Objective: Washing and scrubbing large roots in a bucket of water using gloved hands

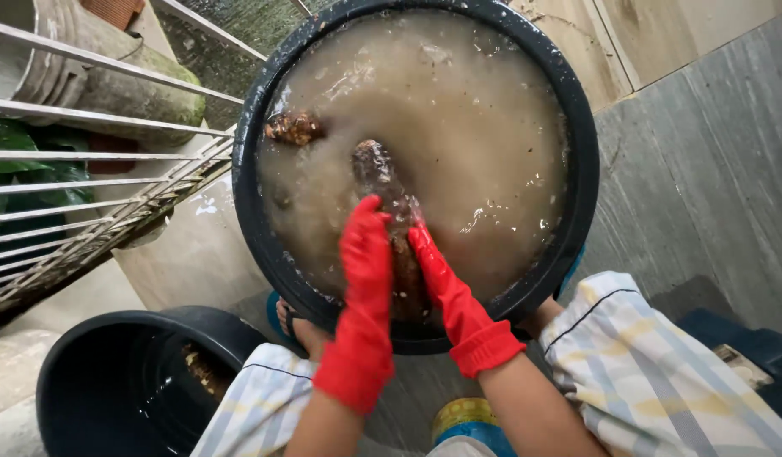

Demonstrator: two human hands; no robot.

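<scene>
Both hands in red rubber gloves are clasped around a long brown root (389,203) at the centre of the frame, the left hand (366,254) and right hand (433,267) gripping its lower end. It lies half sunk in murky water in a black tub (581,169). Another root (294,128) floats upper left. A black bucket (86,372) stands lower left.

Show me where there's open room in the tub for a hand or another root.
The open water in the tub is its right half and top, between the rim and the long root. It is crowded at the near middle, where the left hand and right hand grip that root, and upper left by the small root.
</scene>
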